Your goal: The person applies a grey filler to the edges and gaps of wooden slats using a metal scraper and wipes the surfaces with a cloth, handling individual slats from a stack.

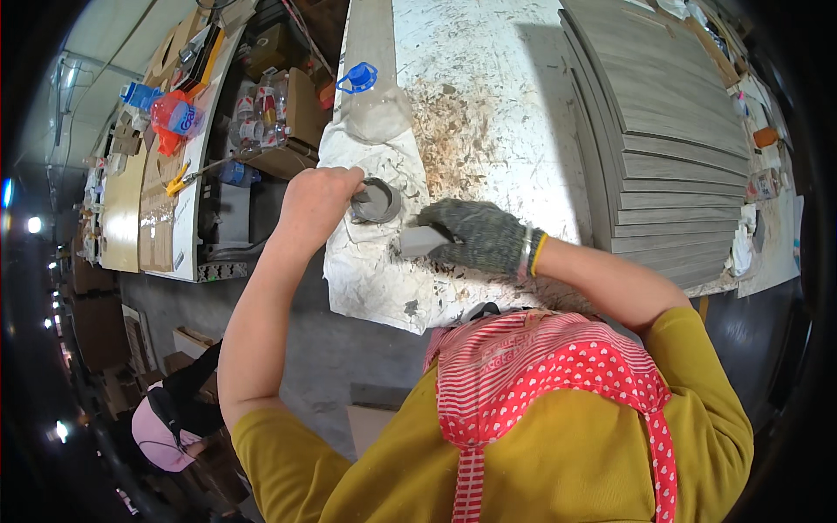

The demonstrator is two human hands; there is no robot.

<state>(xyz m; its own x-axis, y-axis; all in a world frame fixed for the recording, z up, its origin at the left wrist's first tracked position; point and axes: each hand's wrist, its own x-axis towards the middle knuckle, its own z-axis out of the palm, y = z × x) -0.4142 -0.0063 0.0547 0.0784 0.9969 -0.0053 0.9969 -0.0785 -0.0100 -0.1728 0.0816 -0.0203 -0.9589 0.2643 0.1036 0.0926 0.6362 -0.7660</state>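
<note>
My bare left hand (318, 202) is closed at the left rim of a small round grey tub (380, 200), fingertips bent down. A short grey piece shows below those fingers, inside the tub; whether I grip it or the rim is hidden. The tub stands on a wrinkled, stained white cloth (370, 283). My right hand (478, 235), in a dark grey knitted glove with a yellow cuff edge, is wrapped round a flat grey block (422, 241). That block's free end points left, just below and right of the tub, apart from it.
Beyond the tub, a clear plastic jug (377, 109) with a blue cap and handle stands on the cloth. Grey wood-grain boards (680, 148) are stacked at right on the stained white table (506, 78). A shelf (187, 218) with bottles is at left; a person in a pink cap (161, 431) is lower left.
</note>
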